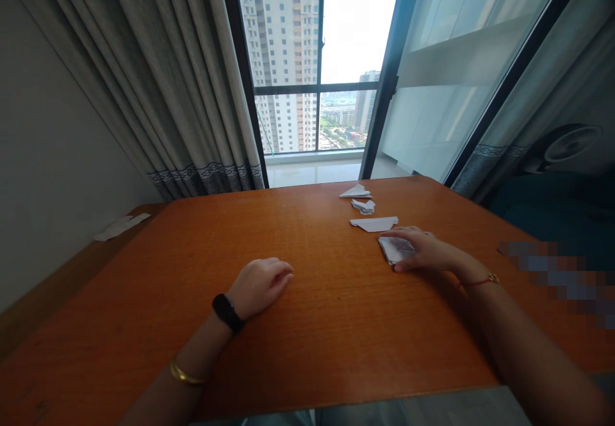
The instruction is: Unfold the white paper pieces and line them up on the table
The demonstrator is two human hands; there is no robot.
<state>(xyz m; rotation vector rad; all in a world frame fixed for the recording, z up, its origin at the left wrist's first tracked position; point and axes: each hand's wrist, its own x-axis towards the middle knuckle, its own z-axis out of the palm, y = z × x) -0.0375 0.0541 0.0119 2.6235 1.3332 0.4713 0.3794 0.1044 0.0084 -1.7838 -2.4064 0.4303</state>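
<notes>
On the right side of the table, my right hand [423, 250] grips a folded square of white paper [394, 250], thumb at its near edge and fingers along its far edge. The paper lies on or just above the tabletop; its right part is hidden under the hand. My left hand [262, 286] rests on the wood left of the middle, fingers curled in together, and no object shows in it. Just beyond the square are a long folded paper strip with angled ends [375, 223], a small many-layered folded paper [364, 207] and a pointed paper plane [355, 191].
The orange-brown wooden table [307, 330] spreads below both arms. A pale flat piece [122, 226] lies on a ledge at the left wall. Grey curtains [192, 93] and a window stand behind the table. A fan [571, 144] is at the right.
</notes>
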